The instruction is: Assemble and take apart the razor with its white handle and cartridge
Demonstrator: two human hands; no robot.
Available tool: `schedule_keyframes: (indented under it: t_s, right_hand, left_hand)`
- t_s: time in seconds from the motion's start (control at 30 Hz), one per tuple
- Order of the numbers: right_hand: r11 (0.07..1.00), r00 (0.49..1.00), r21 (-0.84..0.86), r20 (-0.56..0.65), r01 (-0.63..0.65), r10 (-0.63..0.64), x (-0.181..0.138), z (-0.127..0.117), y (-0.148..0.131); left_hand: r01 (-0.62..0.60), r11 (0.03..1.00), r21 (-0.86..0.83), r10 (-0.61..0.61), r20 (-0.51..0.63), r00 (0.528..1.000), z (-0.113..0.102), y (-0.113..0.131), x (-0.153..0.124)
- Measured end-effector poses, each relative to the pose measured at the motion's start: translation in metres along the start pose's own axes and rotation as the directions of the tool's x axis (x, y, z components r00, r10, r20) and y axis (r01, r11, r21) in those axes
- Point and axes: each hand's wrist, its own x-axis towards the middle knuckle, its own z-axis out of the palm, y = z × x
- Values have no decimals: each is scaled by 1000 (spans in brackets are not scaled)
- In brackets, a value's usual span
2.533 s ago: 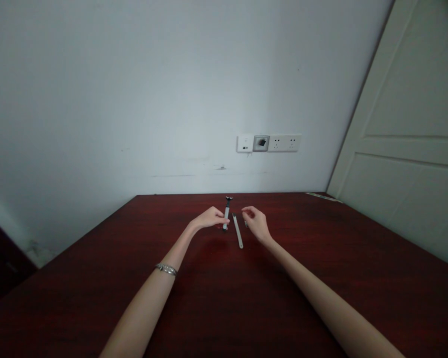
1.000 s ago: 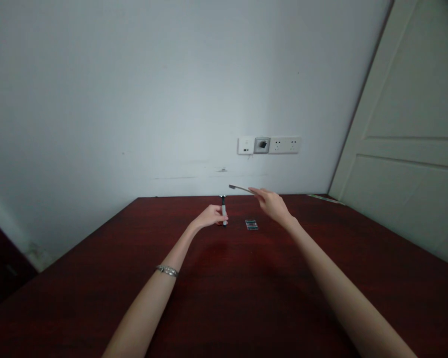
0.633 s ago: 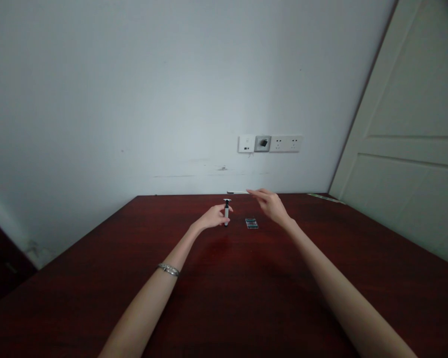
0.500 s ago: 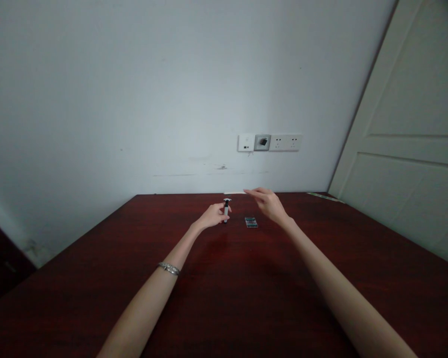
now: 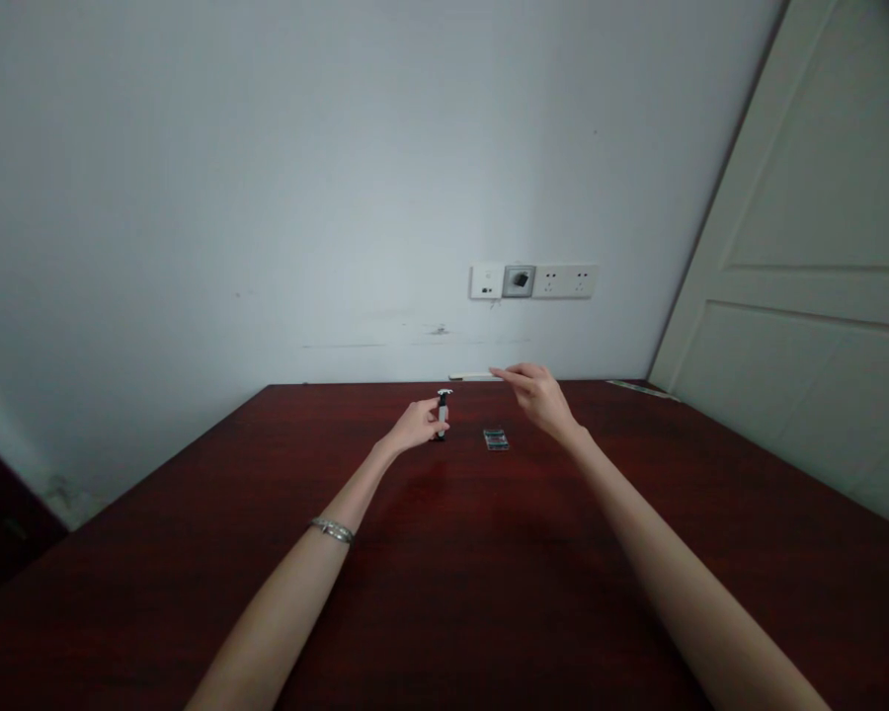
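Note:
My left hand (image 5: pixel 416 428) grips a small razor-like tool (image 5: pixel 442 409) with a pale handle and a dark head, held upright on the dark red table (image 5: pixel 444 553). My right hand (image 5: pixel 539 397) is raised above the table to the right of it, pinching one end of a thin pale strip (image 5: pixel 472 376) that points left, roughly level, above the tool's head. A small flat packet (image 5: pixel 496 439) lies on the table between the two hands, touched by neither. A silver bracelet (image 5: pixel 331 531) is on my left wrist.
The table's far edge meets a white wall with a row of sockets (image 5: pixel 532 281). A pale door (image 5: pixel 807 286) stands at the right. A thin flat strip (image 5: pixel 641 389) lies at the table's far right corner.
My right hand lifted the pale strip off the table and carried it up and right, holding it level. The packet came into view. My left hand stood the tool upright and shifted slightly left.

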Motion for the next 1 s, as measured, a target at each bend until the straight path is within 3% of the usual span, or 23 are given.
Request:
schedule_keyframes:
  t_s: [0.17, 0.37, 0.6, 0.83, 1.0]
  right_hand:
    - [994, 996, 77, 19, 81, -83, -1, 13, -11]
    - [996, 1000, 93, -17, -1, 3, -18, 22, 14]
    - [995, 998, 74, -32, 64, -62, -8, 26, -7]
    - [999, 999, 43, -53, 14, -12, -26, 31, 15]
    - [999, 996, 36, -81, 38, -35, -14, 28, 3]
  left_hand:
    - [-37, 999, -6, 37, 3, 999, -1, 6, -1]
    - [-64, 995, 72, 65, -10, 998, -3, 9, -2]
    - [-84, 991, 107, 86, -11, 996, -2, 5, -1]
    - [-53, 995, 89, 53, 7, 999, -3, 6, -2]
    - [-60, 994, 96, 60, 5, 998, -2, 6, -2]
